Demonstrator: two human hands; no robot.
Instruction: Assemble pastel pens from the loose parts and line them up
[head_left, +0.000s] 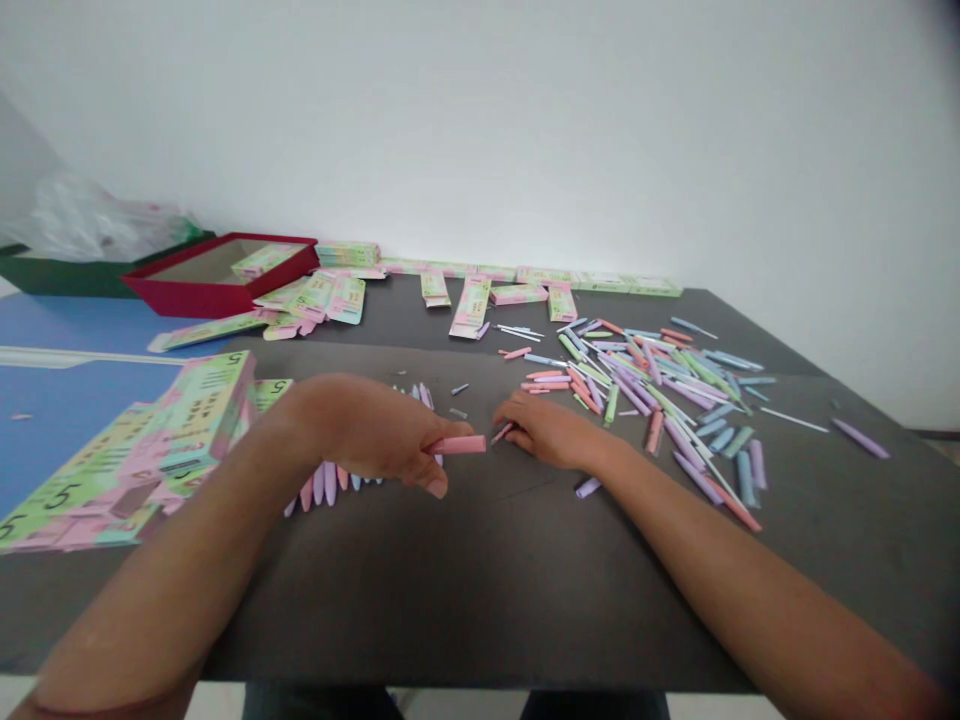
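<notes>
Left of the table's middle, my left hand (382, 425) is closed on a pink pen barrel (461, 445), whose blunt end points right. Facing it, my right hand (547, 428) pinches a thin pinkish pen piece (501, 434) with a narrow tip, just apart from the barrel. Beneath and behind my left hand lies a row of pastel pen parts (325, 485), partly hidden by the hand. A lilac pen piece (588, 487) rests under my right wrist. Beyond my right hand spreads a loose heap of pastel pen parts (637, 375) with white refills among them.
Printed boxes (206, 410) are stacked on the left, beside a blue mat (67, 400). A red tray (225, 297) and a green tray (67, 278) with a plastic bag (97, 220) stand at the back left. More flat boxes (471, 305) lie along the wall.
</notes>
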